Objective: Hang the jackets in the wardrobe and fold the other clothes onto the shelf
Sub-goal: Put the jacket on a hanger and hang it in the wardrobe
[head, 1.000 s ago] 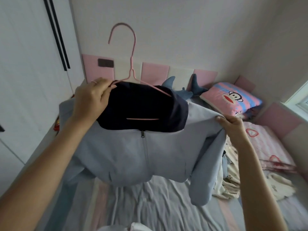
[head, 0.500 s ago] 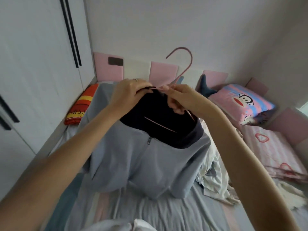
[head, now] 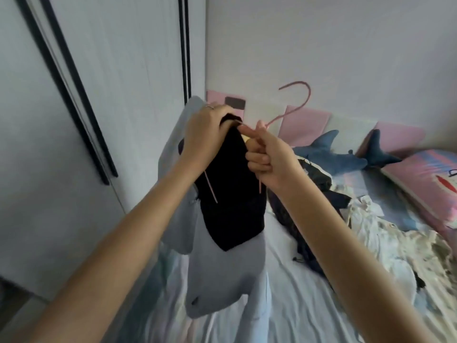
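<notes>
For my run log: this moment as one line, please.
step: jacket on hanger | left hand: grips jacket collar | right hand: holds hanger neck | wardrobe: doors shut

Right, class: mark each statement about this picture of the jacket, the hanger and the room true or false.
1. The left hand grips the jacket at its collar. True.
2. The plush shark lies on the floor. False: it lies on the bed.
3. The jacket is light blue with a dark lining. True.
4. The pink hanger lies flat on the bed. False: the right hand holds it up by its neck.
</notes>
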The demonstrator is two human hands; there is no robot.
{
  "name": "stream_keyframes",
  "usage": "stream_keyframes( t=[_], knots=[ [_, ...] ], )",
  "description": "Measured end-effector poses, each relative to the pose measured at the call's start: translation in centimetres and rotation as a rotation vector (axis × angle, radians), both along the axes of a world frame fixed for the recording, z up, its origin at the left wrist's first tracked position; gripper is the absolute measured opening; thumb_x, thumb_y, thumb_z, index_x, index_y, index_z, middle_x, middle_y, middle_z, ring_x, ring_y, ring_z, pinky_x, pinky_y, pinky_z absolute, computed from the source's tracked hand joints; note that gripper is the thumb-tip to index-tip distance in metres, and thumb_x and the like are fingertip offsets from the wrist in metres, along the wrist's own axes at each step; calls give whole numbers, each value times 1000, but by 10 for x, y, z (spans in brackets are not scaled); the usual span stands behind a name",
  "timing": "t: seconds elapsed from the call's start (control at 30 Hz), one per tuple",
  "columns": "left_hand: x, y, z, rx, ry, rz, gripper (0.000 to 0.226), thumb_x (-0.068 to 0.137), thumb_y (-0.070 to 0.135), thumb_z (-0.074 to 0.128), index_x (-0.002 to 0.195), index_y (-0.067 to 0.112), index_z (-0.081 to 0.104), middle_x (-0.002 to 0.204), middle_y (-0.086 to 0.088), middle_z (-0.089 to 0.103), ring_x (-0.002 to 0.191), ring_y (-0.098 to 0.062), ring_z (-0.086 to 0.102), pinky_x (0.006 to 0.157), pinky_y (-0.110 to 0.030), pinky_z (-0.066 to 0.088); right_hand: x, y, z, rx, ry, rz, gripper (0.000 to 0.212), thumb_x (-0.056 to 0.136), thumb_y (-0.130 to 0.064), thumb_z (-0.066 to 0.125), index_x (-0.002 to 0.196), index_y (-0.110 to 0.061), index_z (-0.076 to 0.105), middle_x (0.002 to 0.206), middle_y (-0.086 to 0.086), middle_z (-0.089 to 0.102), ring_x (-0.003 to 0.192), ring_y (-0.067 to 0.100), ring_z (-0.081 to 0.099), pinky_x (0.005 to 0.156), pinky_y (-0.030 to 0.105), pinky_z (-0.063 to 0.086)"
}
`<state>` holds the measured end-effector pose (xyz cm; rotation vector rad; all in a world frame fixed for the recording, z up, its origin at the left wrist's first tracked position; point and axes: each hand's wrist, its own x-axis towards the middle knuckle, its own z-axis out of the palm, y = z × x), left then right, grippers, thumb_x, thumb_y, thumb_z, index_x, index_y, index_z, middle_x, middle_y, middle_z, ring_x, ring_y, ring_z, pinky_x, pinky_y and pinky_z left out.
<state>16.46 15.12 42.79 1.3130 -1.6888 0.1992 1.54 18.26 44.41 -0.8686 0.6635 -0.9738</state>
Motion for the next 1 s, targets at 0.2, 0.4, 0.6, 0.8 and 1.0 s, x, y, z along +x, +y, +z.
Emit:
stream_keyframes(
  t=[0.2, 0.4, 0.6, 0.8, 1.0],
  knots=[
    [-80, -45, -72, 517, 87, -291, 65, 91, 26, 62, 144, 4, 32, 153, -15, 27, 142, -23, 25, 111, -21, 16, -101, -22, -72, 217, -63, -390, 35, 102, -40, 33, 92, -15, 55, 44, -11, 30, 28, 2, 24, 27, 13, 15],
    [-100, -5, -271, 912, -57, -382, 49, 94, 21, 57, 137, 2, 43, 150, -20, 31, 138, -30, 33, 111, -33, 25, -224, -46, -237, 385, 295, -702, 25, 103, -32, 38, 92, -20, 57, 46, -12, 41, 36, 0, 35, 36, 10, 31],
    [-112, 78, -502, 1383, -304, -311, 58, 96, 35, 49, 145, 10, 33, 157, -11, 17, 144, -22, 23, 113, -41, 26, -280, -25, -482, 677, 991, -843, 42, 88, -27, 63, 126, -13, 50, 124, 12, 51, 113, 26, 50, 94, 38, 45],
    [-80, 90, -628, 1310, -468, -230, 65, 97, 47, 37, 152, 23, 13, 159, -4, -10, 147, -29, 3, 107, -65, 17, -163, 51, -628, 46, 1452, -153, 68, 88, -10, 57, 149, -8, 26, 153, 14, 25, 143, 30, 22, 117, 39, 21],
    [-16, 26, -710, 1157, -796, -246, 72, 84, 65, 29, 148, 37, 15, 159, 1, 13, 143, -39, 9, 85, -84, 17, -97, 20, -713, -677, 1692, 446, 65, 83, -51, 36, 146, -36, 32, 154, -1, 32, 140, 32, 30, 109, 63, 17]
  ],
)
